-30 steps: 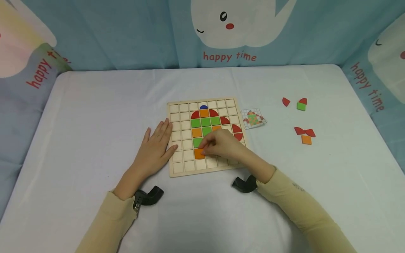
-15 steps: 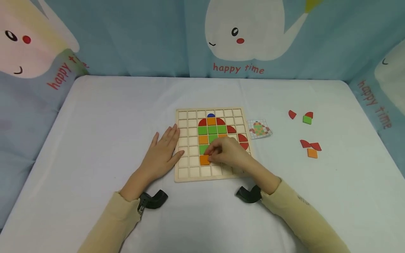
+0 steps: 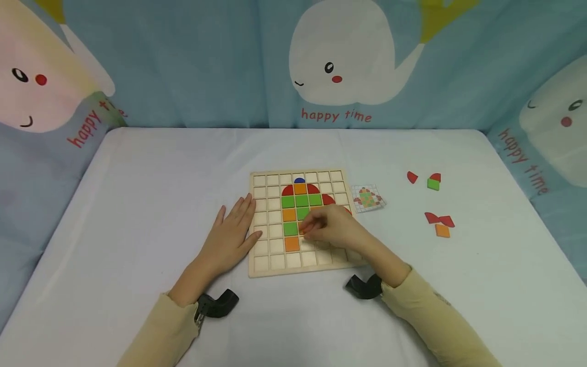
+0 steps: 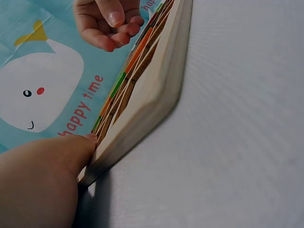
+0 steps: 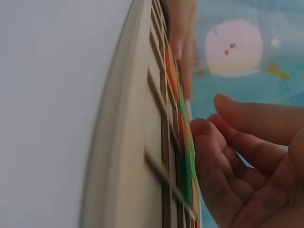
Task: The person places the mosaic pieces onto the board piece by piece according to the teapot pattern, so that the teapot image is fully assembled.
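Note:
My left hand (image 3: 229,234) lies flat on the cloth, its fingertips and thumb on the left edge of a wooden grid board (image 3: 302,270). Over the board's middle hovers my right hand (image 3: 337,229), with fingers loosely bent. In the right wrist view its thumb and forefinger stand apart, with nothing seen between them. Beside its fingertips an orange square tile (image 3: 291,244) sits in a cell, below a green tile (image 3: 291,229). Higher up are more green, orange and red pieces and a blue half-round piece (image 3: 299,180). The right hand hides some cells.
A small pattern card (image 3: 367,198) lies against the board's right side. Farther right are loose red quarter-round pieces (image 3: 412,177), a green tile (image 3: 433,184) and an orange tile (image 3: 442,231). A printed curtain (image 3: 206,66) rises behind the table.
My right hand has let go of the lower orange tile and drawn a little up and right from it. The left hand stays on the board's edge. The head view has shifted.

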`<state>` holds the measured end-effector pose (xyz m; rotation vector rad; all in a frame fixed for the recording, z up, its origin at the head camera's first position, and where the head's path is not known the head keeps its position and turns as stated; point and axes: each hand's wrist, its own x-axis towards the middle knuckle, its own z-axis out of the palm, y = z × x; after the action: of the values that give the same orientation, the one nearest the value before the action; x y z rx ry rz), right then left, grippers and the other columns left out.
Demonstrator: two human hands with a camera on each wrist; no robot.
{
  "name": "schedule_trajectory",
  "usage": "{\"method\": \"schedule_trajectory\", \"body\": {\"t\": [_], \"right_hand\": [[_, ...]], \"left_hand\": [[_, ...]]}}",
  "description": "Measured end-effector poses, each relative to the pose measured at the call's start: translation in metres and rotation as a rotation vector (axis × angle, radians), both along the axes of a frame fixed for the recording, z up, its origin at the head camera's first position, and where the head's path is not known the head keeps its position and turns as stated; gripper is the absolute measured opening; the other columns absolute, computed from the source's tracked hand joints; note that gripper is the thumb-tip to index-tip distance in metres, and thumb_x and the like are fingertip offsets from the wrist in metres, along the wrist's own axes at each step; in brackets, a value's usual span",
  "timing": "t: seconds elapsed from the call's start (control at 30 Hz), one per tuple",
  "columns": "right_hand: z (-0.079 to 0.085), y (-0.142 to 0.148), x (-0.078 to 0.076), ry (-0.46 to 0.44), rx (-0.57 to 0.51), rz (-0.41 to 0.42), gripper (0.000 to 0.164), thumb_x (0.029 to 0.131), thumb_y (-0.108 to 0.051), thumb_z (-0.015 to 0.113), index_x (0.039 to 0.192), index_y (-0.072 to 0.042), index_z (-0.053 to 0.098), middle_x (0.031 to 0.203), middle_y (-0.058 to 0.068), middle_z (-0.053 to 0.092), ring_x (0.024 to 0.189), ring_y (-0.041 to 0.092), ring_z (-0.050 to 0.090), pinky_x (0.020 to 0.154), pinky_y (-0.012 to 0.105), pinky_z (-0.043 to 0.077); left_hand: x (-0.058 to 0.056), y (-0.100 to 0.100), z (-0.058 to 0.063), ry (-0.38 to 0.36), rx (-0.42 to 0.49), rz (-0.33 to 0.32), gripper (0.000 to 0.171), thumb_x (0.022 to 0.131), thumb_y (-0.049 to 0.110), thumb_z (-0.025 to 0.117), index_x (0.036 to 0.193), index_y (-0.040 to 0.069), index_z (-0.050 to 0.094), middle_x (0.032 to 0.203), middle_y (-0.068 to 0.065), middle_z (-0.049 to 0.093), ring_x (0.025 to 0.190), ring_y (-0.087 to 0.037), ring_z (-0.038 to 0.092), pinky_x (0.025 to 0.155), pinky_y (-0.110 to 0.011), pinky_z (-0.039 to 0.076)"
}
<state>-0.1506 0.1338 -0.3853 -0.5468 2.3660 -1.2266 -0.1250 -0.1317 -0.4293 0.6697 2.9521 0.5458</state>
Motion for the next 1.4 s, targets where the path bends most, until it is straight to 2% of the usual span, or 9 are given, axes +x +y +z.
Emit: {"method": "schedule_trajectory", "body": {"t": [0.13, 0.23, 0.43, 0.63, 0.8, 1.13, 1.27, 1.4], "right_hand": [[0.000, 0.016, -0.002, -0.006, -0.038, -0.029, 0.010, 0.082, -0.007, 0.072, 0.092, -0.003, 0.072, 0.081, 0.000, 0.068, 0.071, 0.014, 0.062, 0.067, 0.026, 0.050], [0.000, 0.033, -0.003, -0.019, -0.069, -0.084, 0.012, 0.083, -0.006, 0.070, 0.094, 0.000, 0.071, 0.080, 0.003, 0.068, 0.070, 0.018, 0.062, 0.065, 0.027, 0.051], [0.002, 0.061, -0.007, -0.010, -0.024, -0.204, 0.016, 0.085, -0.012, 0.071, 0.097, -0.002, 0.071, 0.081, 0.006, 0.067, 0.072, 0.022, 0.064, 0.067, 0.028, 0.051], [0.003, 0.084, -0.009, 0.023, 0.017, -0.269, 0.023, 0.086, -0.016, 0.070, 0.103, -0.001, 0.069, 0.092, 0.008, 0.067, 0.081, 0.019, 0.061, 0.072, 0.025, 0.051], [0.004, 0.101, -0.011, 0.038, 0.021, -0.316, 0.028, 0.086, -0.019, 0.071, 0.107, 0.001, 0.069, 0.103, 0.013, 0.067, 0.083, 0.013, 0.061, 0.071, 0.023, 0.051], [0.009, 0.130, -0.015, 0.074, 0.087, -0.393, 0.034, 0.087, -0.027, 0.069, 0.109, 0.000, 0.067, 0.097, 0.009, 0.069, 0.083, 0.005, 0.059, 0.072, 0.020, 0.047], [0.012, 0.144, -0.015, 0.091, 0.105, -0.418, 0.038, 0.088, -0.028, 0.068, 0.112, 0.002, 0.065, 0.101, 0.010, 0.069, 0.082, 0.003, 0.063, 0.074, 0.018, 0.045], [0.010, 0.159, -0.017, 0.075, 0.142, -0.452, 0.044, 0.089, -0.034, 0.066, 0.116, 0.001, 0.063, 0.106, 0.009, 0.068, 0.081, 0.000, 0.064, 0.074, 0.024, 0.044]], "left_hand": [[0.003, -0.002, 0.001, 0.004, 0.006, 0.006, 0.071, 0.098, 0.038, 0.044, 0.149, -0.002, 0.016, 0.156, -0.014, 0.011, 0.143, -0.029, 0.009, 0.112, -0.052, 0.000], [0.003, -0.002, 0.002, 0.009, 0.010, 0.003, 0.070, 0.099, 0.038, 0.044, 0.149, -0.002, 0.016, 0.156, -0.013, 0.012, 0.143, -0.029, 0.009, 0.112, -0.052, 0.000], [0.004, -0.001, 0.003, 0.022, 0.011, 0.002, 0.069, 0.099, 0.037, 0.044, 0.149, -0.002, 0.017, 0.156, -0.013, 0.014, 0.143, -0.029, 0.011, 0.112, -0.052, 0.001], [0.006, -0.002, 0.003, 0.046, 0.028, 0.004, 0.069, 0.098, 0.036, 0.047, 0.148, -0.003, 0.020, 0.155, -0.015, 0.017, 0.142, -0.031, 0.015, 0.111, -0.054, 0.004], [0.008, -0.002, 0.001, 0.033, 0.012, 0.004, 0.069, 0.099, 0.039, 0.044, 0.149, -0.001, 0.018, 0.156, -0.012, 0.014, 0.143, -0.028, 0.011, 0.111, -0.053, 0.002], [0.010, 0.001, 0.003, 0.063, 0.019, 0.006, 0.068, 0.098, 0.037, 0.046, 0.148, -0.002, 0.021, 0.155, -0.013, 0.017, 0.142, -0.029, 0.015, 0.111, -0.054, 0.005], [0.012, 0.002, 0.005, 0.066, 0.021, 0.008, 0.069, 0.097, 0.037, 0.048, 0.148, -0.003, 0.022, 0.154, -0.014, 0.019, 0.142, -0.030, 0.016, 0.111, -0.055, 0.006], [0.014, 0.001, 0.005, 0.066, 0.010, 0.016, 0.070, 0.097, 0.038, 0.048, 0.148, -0.003, 0.023, 0.154, -0.014, 0.019, 0.142, -0.030, 0.017, 0.111, -0.055, 0.007]]}}
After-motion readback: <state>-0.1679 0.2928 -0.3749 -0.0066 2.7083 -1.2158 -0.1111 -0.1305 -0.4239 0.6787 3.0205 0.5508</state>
